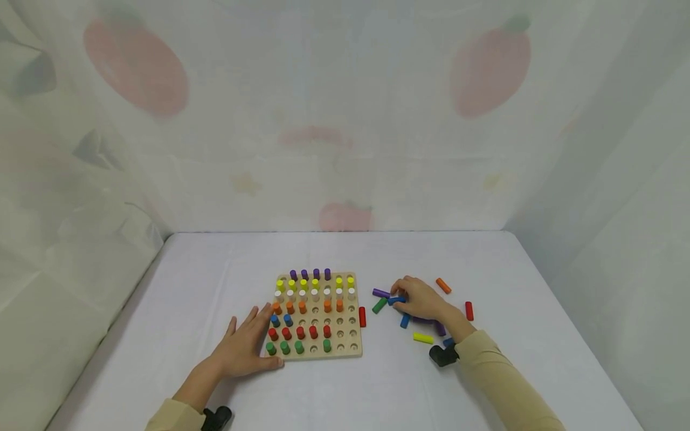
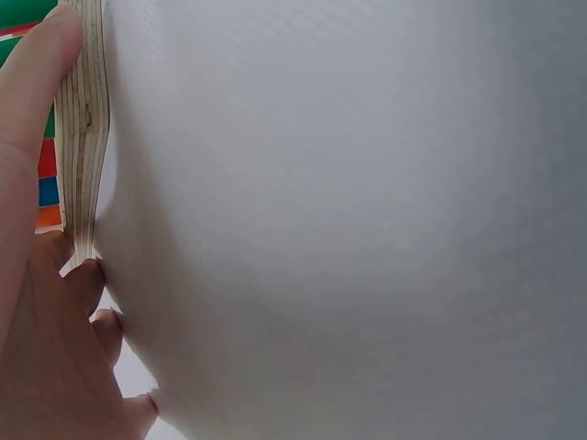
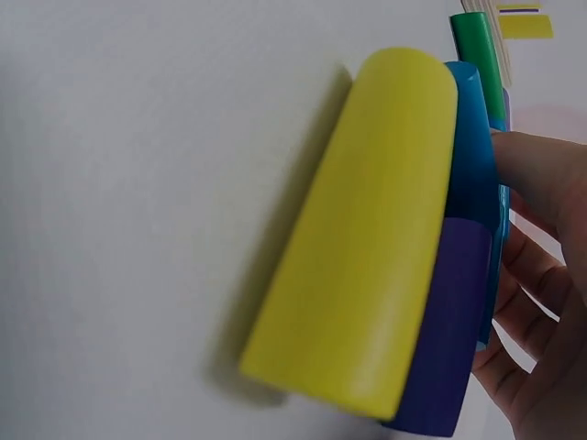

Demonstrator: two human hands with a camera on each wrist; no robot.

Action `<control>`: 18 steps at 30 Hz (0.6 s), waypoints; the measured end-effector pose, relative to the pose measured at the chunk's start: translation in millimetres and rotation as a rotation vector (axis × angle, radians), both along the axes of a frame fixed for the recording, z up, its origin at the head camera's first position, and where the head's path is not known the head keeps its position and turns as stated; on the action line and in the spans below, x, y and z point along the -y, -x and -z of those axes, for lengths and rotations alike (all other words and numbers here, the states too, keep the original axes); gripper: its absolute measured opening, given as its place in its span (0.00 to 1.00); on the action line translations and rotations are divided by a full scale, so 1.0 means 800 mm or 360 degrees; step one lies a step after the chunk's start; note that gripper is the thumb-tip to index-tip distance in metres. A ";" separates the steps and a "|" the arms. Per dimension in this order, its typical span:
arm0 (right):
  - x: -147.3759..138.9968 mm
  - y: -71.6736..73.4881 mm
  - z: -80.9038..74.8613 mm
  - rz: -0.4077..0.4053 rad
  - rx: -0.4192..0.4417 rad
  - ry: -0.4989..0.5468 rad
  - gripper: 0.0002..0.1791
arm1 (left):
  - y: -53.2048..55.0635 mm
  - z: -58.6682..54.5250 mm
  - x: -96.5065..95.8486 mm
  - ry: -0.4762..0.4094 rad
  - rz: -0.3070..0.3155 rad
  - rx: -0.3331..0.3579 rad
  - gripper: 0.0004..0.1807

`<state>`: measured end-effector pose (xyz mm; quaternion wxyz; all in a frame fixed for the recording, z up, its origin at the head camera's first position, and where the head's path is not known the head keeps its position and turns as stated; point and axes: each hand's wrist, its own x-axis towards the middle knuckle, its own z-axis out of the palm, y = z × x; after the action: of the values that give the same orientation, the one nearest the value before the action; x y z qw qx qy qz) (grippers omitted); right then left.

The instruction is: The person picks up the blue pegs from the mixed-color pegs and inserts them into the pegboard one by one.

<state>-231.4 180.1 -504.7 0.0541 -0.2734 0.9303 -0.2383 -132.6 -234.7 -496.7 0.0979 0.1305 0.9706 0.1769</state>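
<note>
A wooden peg board (image 1: 347, 341) bears rows of green, red, blue, orange, white, yellow and purple pegs, with bare holes mostly at its right. My left hand (image 1: 244, 345) rests at its front left corner, fingers spread along the left side. The left wrist view shows the thumb (image 2: 27, 92) on the board's layered edge. To the right of the board, my right hand (image 1: 423, 301) pinches a blue peg (image 1: 396, 301) between thumb and fingers, low over the table. Close in the right wrist view lie a yellow peg (image 3: 358, 238) and a purple peg (image 3: 445, 330).
Around my right hand lie loose pegs: a green peg (image 1: 380, 305), a purple peg (image 1: 381, 293), an orange peg (image 1: 444, 285) and another blue peg (image 1: 405, 321). One red peg (image 1: 362, 317) lies against the board's right side. White cloth walls (image 1: 345, 179) surround the table (image 1: 226, 257).
</note>
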 end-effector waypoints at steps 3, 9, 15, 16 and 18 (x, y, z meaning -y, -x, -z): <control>0.002 0.001 0.001 -0.0026 -0.0020 0.0009 0.12 | 0.000 0.001 0.001 -0.0005 -0.0001 -0.0002 0.64; 0.002 0.000 0.001 -0.0038 -0.0007 0.0034 0.10 | 0.002 0.005 0.001 0.0000 -0.0001 0.0005 0.64; 0.000 0.000 0.002 -0.0041 0.0001 0.0039 0.09 | 0.002 0.005 0.001 -0.0001 -0.0010 0.0009 0.65; 0.000 -0.001 0.002 -0.0038 0.0006 0.0040 0.09 | 0.001 0.005 0.001 -0.0001 -0.0011 0.0009 0.65; 0.000 -0.001 0.001 -0.0031 0.0017 0.0049 0.09 | 0.001 0.005 0.001 0.0001 -0.0011 0.0010 0.65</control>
<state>-230.2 180.3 -505.4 0.0572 -0.2821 0.9235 -0.2534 -133.5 -235.4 -500.4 0.1004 0.1265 0.9708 0.1774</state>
